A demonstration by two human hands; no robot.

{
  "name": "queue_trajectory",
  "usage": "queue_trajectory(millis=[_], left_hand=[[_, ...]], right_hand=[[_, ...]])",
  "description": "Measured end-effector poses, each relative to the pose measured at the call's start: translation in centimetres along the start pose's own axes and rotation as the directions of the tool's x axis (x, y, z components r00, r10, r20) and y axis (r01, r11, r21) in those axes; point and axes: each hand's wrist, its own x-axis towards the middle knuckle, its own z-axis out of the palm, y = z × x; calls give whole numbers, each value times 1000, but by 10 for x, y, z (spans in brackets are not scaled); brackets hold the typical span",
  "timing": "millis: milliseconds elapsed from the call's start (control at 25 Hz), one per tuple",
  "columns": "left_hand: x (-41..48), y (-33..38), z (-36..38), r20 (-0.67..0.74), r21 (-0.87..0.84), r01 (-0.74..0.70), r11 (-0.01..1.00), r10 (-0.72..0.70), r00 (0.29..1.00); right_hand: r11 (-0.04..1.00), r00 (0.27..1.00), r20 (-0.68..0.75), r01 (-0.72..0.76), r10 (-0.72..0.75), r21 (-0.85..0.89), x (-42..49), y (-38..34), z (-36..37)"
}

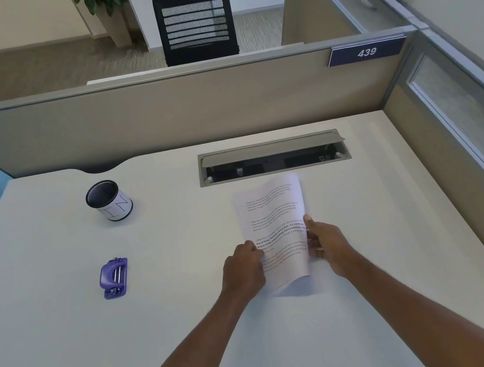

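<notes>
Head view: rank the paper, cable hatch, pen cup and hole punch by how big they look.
1. paper
2. cable hatch
3. pen cup and hole punch: they look about alike, and the punch lies nearer the camera, so I leave them unranked.

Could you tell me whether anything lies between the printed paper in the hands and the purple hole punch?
Nothing visible does. The left hand and right hand grip the paper, and only bare desk lies between it and the hole punch. The pen cup stands farther back, off that line.
</notes>
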Motion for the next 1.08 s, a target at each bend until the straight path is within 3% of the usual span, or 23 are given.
queue_trajectory(millis=[160,440,600,720,840,920,1080], left_hand=[[0,0,-1,1,-3,2,1000,-2,1000],[-2,-1,-2,6,-22,-3,1000,3,1000],[-1,0,-6,35,-52,6,999,-4,999],[3,-1,-12,22,-264,76,962,-72,997],[11,-2,-25,7,-550,236,801,-279,960],[15,-5,-34,74,-715,344,609,-424,903],[22,-17,-45,231,-903,351,248,-408,883]], right_hand=[[990,994,-63,87,-94,-107,8,-8,-13],[935,989,-61,104,-132,-340,16,-15,-25],[923,986,-43,134,-159,-361,16,-16,-30],[948,988,-35,133,-149,-289,13,-16,-34],[967,989,-7,140,-145,-214,11,-17,-37],[975,989,22,149,-147,-167,9,-18,-37],[983,985,77,163,-157,-84,3,-22,-33]])
